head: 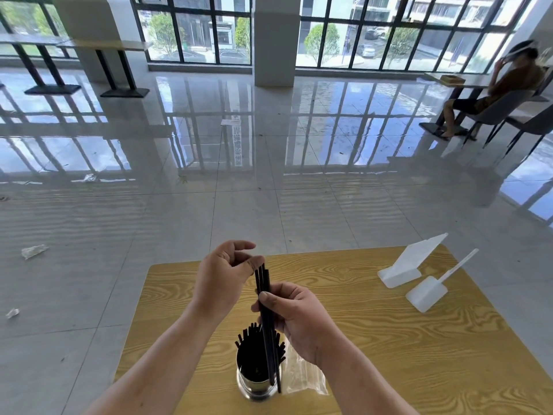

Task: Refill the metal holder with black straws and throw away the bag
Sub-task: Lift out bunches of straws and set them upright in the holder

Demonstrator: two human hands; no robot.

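Metal holder [256,374] stood at near table [389,339] edge, already part-filled with black straws. Right hand [294,317] gripped small straw bundle [266,301] upright over holder; left hand [223,277] loosely pinched bundle tops. Clear bag [302,375] lay beside holder, not yet discarded.

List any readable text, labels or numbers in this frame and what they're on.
Nothing is legible.
Floor reflection: a vertical strip of characters, too blurred to read.
White sign stand on the table: blank.
Metal holder, straws, plastic bag: no print visible.
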